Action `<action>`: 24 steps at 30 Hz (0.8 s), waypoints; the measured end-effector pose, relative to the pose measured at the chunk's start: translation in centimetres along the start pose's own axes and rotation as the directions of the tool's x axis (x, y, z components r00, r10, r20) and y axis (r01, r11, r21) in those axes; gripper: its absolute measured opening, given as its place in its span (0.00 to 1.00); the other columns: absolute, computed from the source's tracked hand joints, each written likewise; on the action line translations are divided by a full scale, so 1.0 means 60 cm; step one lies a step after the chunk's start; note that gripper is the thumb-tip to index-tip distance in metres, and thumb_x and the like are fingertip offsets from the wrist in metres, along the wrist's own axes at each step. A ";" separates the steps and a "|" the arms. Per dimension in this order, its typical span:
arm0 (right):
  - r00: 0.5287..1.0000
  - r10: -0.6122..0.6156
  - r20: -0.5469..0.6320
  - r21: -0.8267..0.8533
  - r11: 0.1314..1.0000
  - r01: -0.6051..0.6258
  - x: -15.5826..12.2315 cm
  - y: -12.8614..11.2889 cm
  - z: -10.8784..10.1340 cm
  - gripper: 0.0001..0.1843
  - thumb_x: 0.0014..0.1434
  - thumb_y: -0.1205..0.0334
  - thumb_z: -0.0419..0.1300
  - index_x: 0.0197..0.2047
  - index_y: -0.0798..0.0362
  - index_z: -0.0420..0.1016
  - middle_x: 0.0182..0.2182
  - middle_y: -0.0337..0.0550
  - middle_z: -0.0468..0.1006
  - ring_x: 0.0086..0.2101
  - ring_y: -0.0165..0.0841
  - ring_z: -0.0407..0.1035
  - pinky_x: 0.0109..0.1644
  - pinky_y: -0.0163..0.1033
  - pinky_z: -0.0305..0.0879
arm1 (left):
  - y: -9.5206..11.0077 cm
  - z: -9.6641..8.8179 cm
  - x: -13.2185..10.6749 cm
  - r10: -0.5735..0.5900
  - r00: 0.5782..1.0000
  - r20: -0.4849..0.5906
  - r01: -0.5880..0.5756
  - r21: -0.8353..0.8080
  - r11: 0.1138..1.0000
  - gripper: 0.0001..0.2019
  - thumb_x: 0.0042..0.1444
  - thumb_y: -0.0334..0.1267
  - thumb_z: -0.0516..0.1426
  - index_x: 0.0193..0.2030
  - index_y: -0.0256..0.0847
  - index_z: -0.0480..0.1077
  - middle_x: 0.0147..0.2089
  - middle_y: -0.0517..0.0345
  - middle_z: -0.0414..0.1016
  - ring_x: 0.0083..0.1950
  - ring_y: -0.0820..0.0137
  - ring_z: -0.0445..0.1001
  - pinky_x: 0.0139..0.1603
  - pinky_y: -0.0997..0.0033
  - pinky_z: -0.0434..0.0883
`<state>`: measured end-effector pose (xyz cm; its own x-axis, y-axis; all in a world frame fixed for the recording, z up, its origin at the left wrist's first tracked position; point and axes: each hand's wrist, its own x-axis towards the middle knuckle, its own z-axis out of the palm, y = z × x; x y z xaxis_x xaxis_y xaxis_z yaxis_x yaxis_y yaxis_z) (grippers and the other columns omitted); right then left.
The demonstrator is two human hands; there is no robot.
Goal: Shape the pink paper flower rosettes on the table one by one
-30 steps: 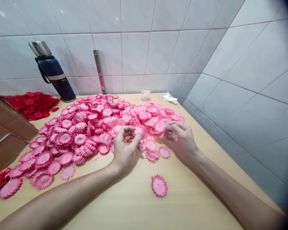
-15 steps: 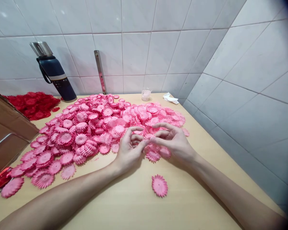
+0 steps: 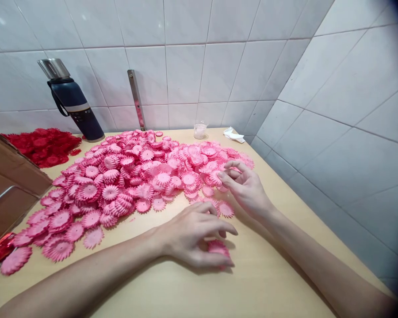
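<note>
My left hand (image 3: 199,234) reaches over a single pink flower disc (image 3: 218,248) on the table, its fingers spread around the disc. That disc has a frilled edge and is partly covered by the fingers. Farther back, my right hand (image 3: 245,187) is closed, thumb against fingers, at the edge of a lighter pink flower disc (image 3: 215,178). Behind both hands spreads a large heap of pink flower discs (image 3: 146,168), darker on the left and paler on the right. Several loose ones lie just beyond my left hand.
A dark blue flask (image 3: 74,101) leans at the tiled wall beside a red pile of petals (image 3: 43,145). A cardboard box (image 3: 13,185) and a red wrapper (image 3: 0,249) are at left. A small clear cup (image 3: 200,130) and white tissue (image 3: 234,135) stand at the back.
My hands have parted. The left moved toward me and opened over the lone disc; the right moved slightly right and away, with a pale disc at its fingertips.
</note>
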<state>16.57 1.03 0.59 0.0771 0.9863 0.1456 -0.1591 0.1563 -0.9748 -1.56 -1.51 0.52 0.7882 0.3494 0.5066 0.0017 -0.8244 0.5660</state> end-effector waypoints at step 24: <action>0.941 -0.093 0.325 -0.212 0.963 0.168 -0.021 -0.002 0.009 0.07 0.57 0.58 0.62 0.34 0.53 0.76 0.28 0.41 0.77 0.30 0.32 0.70 0.35 0.37 0.68 | -0.025 0.006 0.004 -0.642 0.671 -0.371 0.332 -0.624 0.708 0.15 0.56 0.41 0.58 0.49 0.40 0.74 0.51 0.48 0.73 0.45 0.65 0.76 0.41 0.68 0.77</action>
<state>15.98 -0.23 0.63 -0.2322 0.9308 0.2822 0.0680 0.3049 -0.9499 -1.15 -0.32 -0.43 0.2998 0.9287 0.2181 -0.1210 -0.1897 0.9744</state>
